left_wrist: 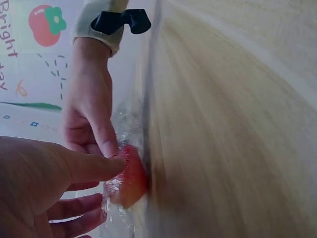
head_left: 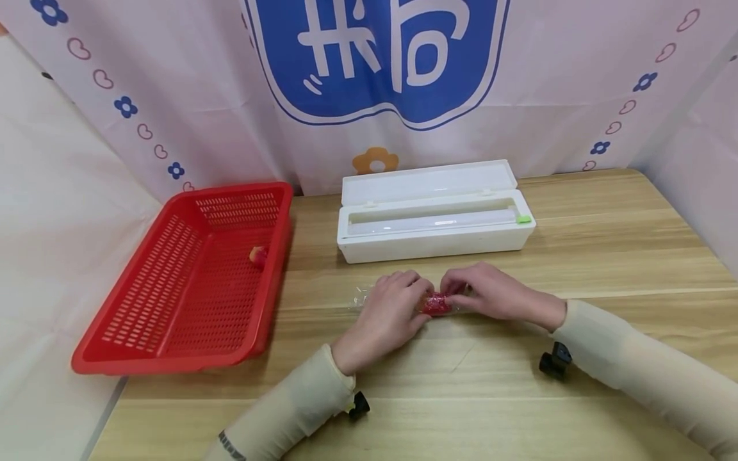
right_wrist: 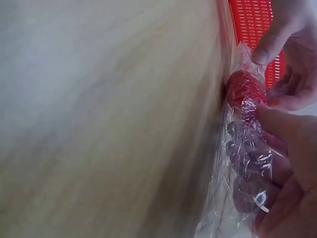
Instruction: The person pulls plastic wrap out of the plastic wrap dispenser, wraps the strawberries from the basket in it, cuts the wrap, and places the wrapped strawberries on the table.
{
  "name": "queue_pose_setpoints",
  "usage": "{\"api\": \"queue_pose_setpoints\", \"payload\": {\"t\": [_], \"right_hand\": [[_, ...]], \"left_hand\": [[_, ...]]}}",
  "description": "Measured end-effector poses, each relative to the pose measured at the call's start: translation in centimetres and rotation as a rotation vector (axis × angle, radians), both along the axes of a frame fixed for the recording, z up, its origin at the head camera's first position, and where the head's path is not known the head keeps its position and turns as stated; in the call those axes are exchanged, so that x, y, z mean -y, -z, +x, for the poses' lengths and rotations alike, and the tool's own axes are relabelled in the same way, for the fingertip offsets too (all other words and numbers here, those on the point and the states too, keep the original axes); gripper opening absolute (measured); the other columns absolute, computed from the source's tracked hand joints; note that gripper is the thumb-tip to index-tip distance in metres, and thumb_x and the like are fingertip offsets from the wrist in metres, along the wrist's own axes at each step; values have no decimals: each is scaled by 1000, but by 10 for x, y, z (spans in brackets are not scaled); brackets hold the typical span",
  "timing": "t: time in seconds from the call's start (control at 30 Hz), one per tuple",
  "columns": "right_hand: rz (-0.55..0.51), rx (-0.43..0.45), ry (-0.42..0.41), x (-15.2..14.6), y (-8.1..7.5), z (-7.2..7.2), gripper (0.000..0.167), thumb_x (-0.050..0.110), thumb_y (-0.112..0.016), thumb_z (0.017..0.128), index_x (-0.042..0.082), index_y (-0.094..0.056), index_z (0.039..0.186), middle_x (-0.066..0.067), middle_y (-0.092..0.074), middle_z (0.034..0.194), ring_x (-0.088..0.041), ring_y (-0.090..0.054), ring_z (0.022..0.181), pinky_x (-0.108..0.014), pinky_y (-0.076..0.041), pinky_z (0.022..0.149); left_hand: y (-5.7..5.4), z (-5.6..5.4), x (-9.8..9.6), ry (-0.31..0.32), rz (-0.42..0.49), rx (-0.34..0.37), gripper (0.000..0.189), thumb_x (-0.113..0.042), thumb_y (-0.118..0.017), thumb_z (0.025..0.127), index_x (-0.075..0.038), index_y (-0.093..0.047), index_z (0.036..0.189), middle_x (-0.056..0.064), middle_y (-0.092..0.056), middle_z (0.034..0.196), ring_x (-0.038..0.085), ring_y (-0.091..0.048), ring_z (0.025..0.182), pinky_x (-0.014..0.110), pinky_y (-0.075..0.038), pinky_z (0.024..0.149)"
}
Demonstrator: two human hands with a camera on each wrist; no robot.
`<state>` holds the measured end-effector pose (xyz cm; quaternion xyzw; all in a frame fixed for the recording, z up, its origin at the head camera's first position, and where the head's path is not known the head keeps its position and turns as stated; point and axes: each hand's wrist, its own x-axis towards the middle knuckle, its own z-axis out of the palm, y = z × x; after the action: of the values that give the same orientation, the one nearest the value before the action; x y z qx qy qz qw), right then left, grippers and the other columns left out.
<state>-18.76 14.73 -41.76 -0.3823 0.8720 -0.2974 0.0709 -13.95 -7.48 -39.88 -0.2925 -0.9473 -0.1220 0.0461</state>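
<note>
A red-and-yellow fruit (head_left: 436, 304) lies on the table between the two hands, wrapped in clear plastic film (right_wrist: 247, 148). Its exact kind is hard to tell under the wrinkled film. My left hand (head_left: 389, 310) bends over the fruit's left side; in the left wrist view its thumb rests against the fruit (left_wrist: 132, 181) and the other fingers reach behind the film. From the right, my right hand (head_left: 492, 291) pinches gathered film close beside the fruit, thumb against fingers. Loose film trails off on both sides.
Behind the hands stands a white box (head_left: 435, 240) with its lid raised and a roll (head_left: 432, 222) inside. A red plastic basket (head_left: 265, 320) stands at the left, holding another red-and-yellow fruit (head_left: 258, 257). A printed curtain (head_left: 230, 128) hangs along the table's back edge.
</note>
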Motion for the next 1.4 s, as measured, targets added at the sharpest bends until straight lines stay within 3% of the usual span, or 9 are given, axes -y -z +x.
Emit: {"api": "queue_pose_setpoints", "payload": {"t": [0.23,0.57,0.73,0.87,1.03,1.13,1.23,1.4], "right_hand": [[8,-130,34,4,-2,-2,17,24,-74,89,17,-72,105,5,-73,102,-11,-67,96,-37,-55,88],[66,-235,30,11,-4,-1,39,32,-81,80,13,-70,112,1,-74,108,-15,-69,99,-38,-56,90],[99,-282,43,18,1,-1,39,32,-84,77,14,-70,109,2,-74,104,-15,-69,95,-37,-56,87],[106,-292,70,23,4,-1,36,31,-83,79,13,-69,107,1,-73,102,-15,-68,94,-37,-56,86],[113,-220,95,28,4,-3,33,29,-78,85,13,-69,112,3,-73,103,-13,-68,93,-36,-56,85],[101,-171,113,26,0,-4,29,29,-77,86,14,-70,110,5,-72,99,-9,-66,89,-33,-55,83],[75,-150,141,23,-6,-3,31,28,-78,85,13,-71,112,3,-72,98,-10,-64,86,-34,-55,80],[43,-129,176,19,-16,0,35,25,-79,84,9,-72,114,-1,-74,99,-14,-67,89,-38,-55,81]], "left_hand": [[6,-9,0,-28,-24,54,36,-26,-80,83,-15,-67,114,-1,-69,106,16,-64,98,34,-53,91],[8,-18,1,-76,14,140,25,-26,-73,90,-13,-63,109,1,-70,98,17,-65,89,34,-55,83],[7,-20,2,-91,53,157,22,-26,-68,94,-12,-67,111,2,-69,107,18,-66,97,35,-55,88],[7,-22,3,-102,64,166,24,-26,-63,97,-12,-68,116,3,-68,110,19,-66,98,36,-55,88],[5,-23,5,-119,89,185,32,-24,-60,99,-10,-63,128,7,-70,119,22,-67,109,38,-54,96],[1,-24,9,-126,114,139,32,-21,-59,99,-8,-63,128,8,-69,124,25,-65,115,40,-52,101],[-4,-26,14,-117,150,16,25,-16,-61,97,-9,-70,119,7,-69,119,24,-63,113,40,-51,100],[-13,-23,21,-100,178,-167,18,-17,-68,93,-14,-77,109,1,-66,103,19,-60,99,37,-48,89]]}}
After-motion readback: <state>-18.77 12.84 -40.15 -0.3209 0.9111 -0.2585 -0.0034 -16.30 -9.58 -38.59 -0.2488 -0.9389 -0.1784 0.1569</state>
